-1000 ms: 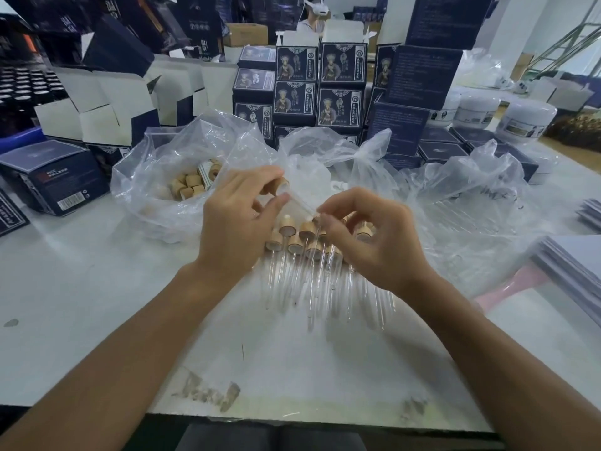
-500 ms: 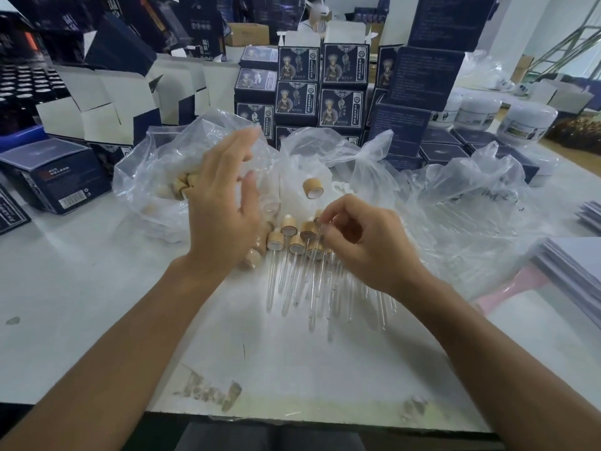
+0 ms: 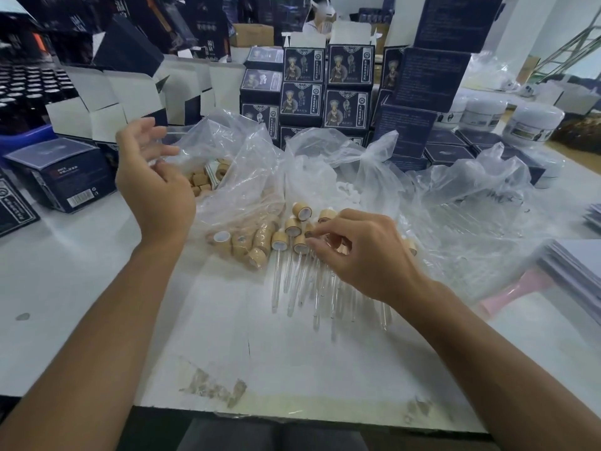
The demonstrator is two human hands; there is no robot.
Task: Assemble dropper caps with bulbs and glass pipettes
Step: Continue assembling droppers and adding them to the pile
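Note:
Several assembled droppers [image 3: 294, 252], with bamboo-coloured caps and glass pipettes pointing toward me, lie in a row on the white table [image 3: 97, 288]. My right hand [image 3: 364, 255] rests over their right side, fingers curled down and pinching one dropper at the cap end. My left hand [image 3: 153, 180] is raised at the mouth of a clear bag of loose caps [image 3: 208, 177], fingers relaxed and holding nothing. More caps [image 3: 247, 244] lie in the bag's lower fold. A bag of white bulbs [image 3: 328, 190] sits behind the row. A bag of glass pipettes [image 3: 471, 229] lies to the right.
Dark blue product boxes [image 3: 325, 86] are stacked at the back, with open white-flapped cartons [image 3: 107, 102] at the back left. A blue box [image 3: 65, 170] lies at the left. White jars [image 3: 533, 122], a paper stack [image 3: 579, 268] and a pink object [image 3: 514, 294] are on the right.
My left hand let go near the droppers and swung up and left to the cap bag. My right hand lowered onto the dropper row and stays there.

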